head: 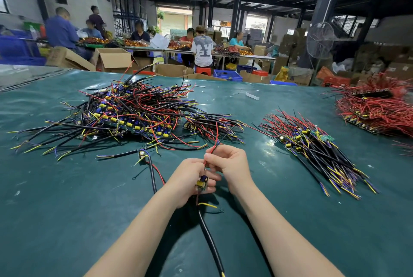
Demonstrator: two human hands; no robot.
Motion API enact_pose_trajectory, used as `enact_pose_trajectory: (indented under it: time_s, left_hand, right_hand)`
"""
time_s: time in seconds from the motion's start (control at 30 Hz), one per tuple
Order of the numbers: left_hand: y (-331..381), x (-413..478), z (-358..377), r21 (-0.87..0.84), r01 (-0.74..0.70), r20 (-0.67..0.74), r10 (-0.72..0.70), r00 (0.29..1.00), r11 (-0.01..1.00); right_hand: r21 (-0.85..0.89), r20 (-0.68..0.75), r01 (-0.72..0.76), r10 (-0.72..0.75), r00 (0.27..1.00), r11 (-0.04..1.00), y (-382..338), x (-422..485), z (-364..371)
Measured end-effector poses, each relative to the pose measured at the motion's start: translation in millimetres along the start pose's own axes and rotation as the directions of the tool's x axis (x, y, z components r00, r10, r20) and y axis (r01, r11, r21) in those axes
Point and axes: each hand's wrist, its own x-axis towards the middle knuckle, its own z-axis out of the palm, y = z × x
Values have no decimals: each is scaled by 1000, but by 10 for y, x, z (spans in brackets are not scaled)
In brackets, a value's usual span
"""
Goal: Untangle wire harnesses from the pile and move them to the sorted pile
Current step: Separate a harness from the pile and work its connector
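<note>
Wire harness (pixel 202 184) is at centre frame, held over the green table (pixel 67 209). Left hand (pixel 190 178) curls round its small circuit board; right hand (pixel 230 165) pinches its red lead (pixel 212 149) between thumb and fingertips, and the lead runs up toward 12 o'clock. Its thick black cable (pixel 210 238) trails to 6 o'clock. Tangled pile (pixel 131 111) is at 10 o'clock from the hands, sorted pile (pixel 312 142) at 2 o'clock, well apart. Red-wire heap (pixel 375 109) lies farther out at 2 o'clock, and one loose harness (pixel 143 154) lies at 9 o'clock. Handling guess: light and floppy, thin leads limp and prone to snag, black cable a bit stiffer, board rigid. Solder joints where leads meet the board are probably the weak spot, so hold by the board edges or the black cable and slide fingers along the thin leads rather than yank them
</note>
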Motion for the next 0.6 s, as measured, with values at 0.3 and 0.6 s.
enact_pose_trajectory:
  time_s: [0.3, 0.6]
  left_hand:
    - [-27, 16, 4, 120, 28, -97, -16, 995, 992]
    - [-71, 45, -37, 232, -9, -113, 36, 993, 973]
  right_hand:
    - [56, -101, 11, -6, 995, 998, -1, 44, -148]
    - [217, -89, -176, 199, 976, 960, 4, 87, -192]
